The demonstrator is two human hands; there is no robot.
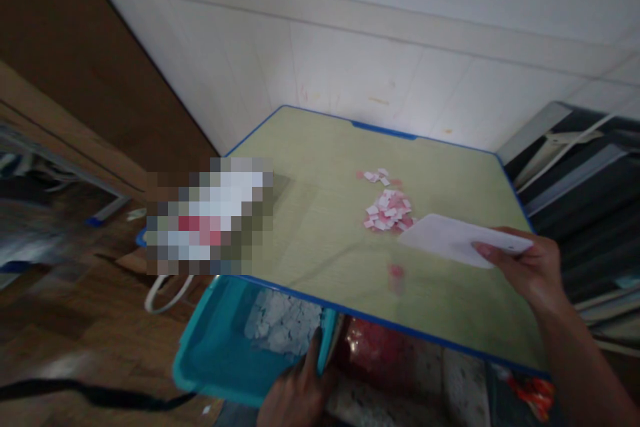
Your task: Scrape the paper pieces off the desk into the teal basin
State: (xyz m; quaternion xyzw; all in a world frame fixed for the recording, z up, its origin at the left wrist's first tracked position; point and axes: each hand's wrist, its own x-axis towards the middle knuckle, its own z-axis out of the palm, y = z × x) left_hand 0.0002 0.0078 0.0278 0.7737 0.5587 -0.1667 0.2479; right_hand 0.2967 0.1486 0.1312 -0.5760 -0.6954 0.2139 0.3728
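My right hand (pixel 530 267) grips a thin white plastic scraper (pixel 445 238) with a small hole near its held end. The scraper is tilted over the table, its far edge beside a pile of small pink and white paper-like pieces (pixel 389 211). A smaller scatter of such pieces (pixel 377 177) lies behind the pile. Below the table's front edge, my left hand (pixel 295 390) is closed on the right side of a turquoise basin (pixel 215 340), one finger along its rim. White flakes (pixel 285 320) lie in the basin.
The pale yellow-green folding table (pixel 320 213) has a blue edge and stands against a white wall (pixel 350 60). A blurred-out object (pixel 215 207) sits at its left end. Dark folded items (pixel 590 173) lean at the right. A red item (pixel 373 343) shows below the front edge.
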